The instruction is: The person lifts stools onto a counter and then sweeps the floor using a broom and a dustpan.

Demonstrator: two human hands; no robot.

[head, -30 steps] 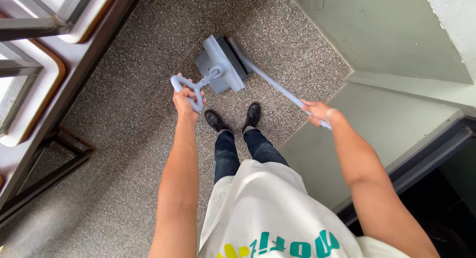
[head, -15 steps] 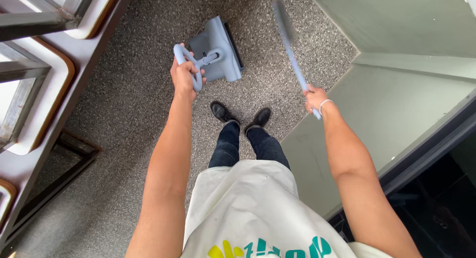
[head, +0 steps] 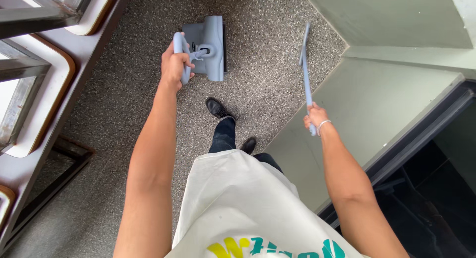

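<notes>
My left hand (head: 173,64) is closed around the dustpan handle (head: 178,57); the grey dustpan (head: 210,44) hangs just ahead of it, over the speckled floor (head: 124,119). My right hand (head: 315,120) is wrapped round the broom stick (head: 306,72), which angles forward beside the green wall (head: 391,94). Black shoes (head: 216,108) below. Window frames (head: 34,89) at left.

Arms bare, no sleeves seen to elbow. Thin pale bracelet (head: 323,123) worn just behind right hand (head: 313,118). Left hand (head: 174,65) unadorned. Cream shirt (head: 238,203), yellow and teal lettering printed. Dark trousers (head: 224,135); black shoes (head: 216,107).
</notes>
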